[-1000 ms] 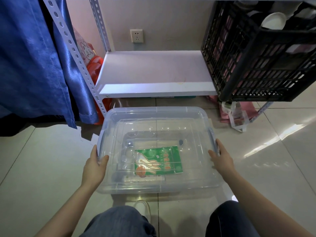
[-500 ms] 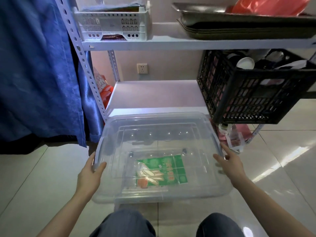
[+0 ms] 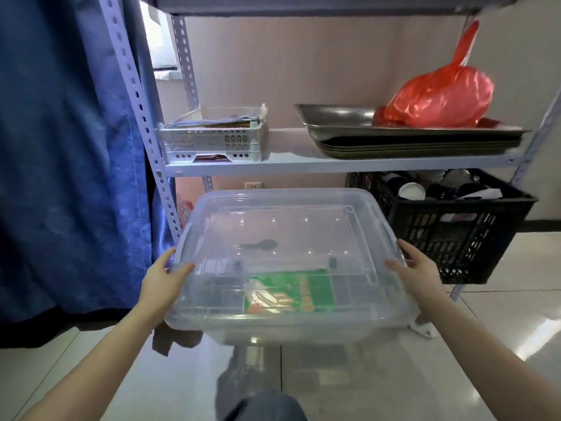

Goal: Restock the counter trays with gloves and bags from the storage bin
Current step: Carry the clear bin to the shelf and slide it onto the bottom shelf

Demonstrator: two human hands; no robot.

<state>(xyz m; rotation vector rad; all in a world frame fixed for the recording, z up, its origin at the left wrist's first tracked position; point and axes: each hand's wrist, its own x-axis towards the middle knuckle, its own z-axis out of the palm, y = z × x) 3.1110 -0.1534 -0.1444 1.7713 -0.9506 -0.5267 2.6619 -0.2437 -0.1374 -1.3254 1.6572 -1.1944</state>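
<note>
A clear plastic storage bin [image 3: 288, 226] with its lid on is held up off the floor in front of the shelf unit. My left hand [image 3: 162, 279] grips its left edge and my right hand [image 3: 417, 273] grips its right edge. Through the lid I see a green packet of gloves [image 3: 291, 291] lying on the bin's bottom near the front.
A metal shelf [image 3: 303, 162] carries a white perforated basket [image 3: 212, 141] of packets and stacked steel trays [image 3: 394, 138] with a red plastic bag [image 3: 440, 98]. A black crate [image 3: 449, 226] of cups stands at lower right. A blue curtain [image 3: 66, 147] hangs at left.
Both hands have lifted the bin from the floor to about shelf height, and my view has risen, bringing the upper shelf with basket and trays into sight.
</note>
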